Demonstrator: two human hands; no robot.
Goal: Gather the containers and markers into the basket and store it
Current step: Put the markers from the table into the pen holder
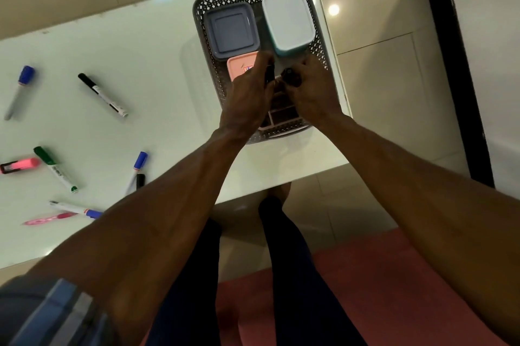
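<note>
Head view looks down on a white table (146, 70) with a grey basket (319, 44) at its far right corner. Inside the basket sit three lidded containers: a grey one (232, 32), a white-lidded teal one (288, 19) and a pink one (240, 65), plus a divided tray (284, 116) at the near end. Both hands hover over the basket's middle. The left hand (247, 101) pinches a dark marker (269, 74) upright; the right hand (312, 92) curls round a small dark object (289, 77), probably a cap or second marker, though I cannot tell which. The step in hand looks like dropping these into the basket. Laying them flat in a free tray slot would probably stop them rolling. Many markers remain scattered on the left of the table: a black one (102, 95), a green one (56, 170), several blue-capped (24, 89) and pink ones (21, 165).
</note>
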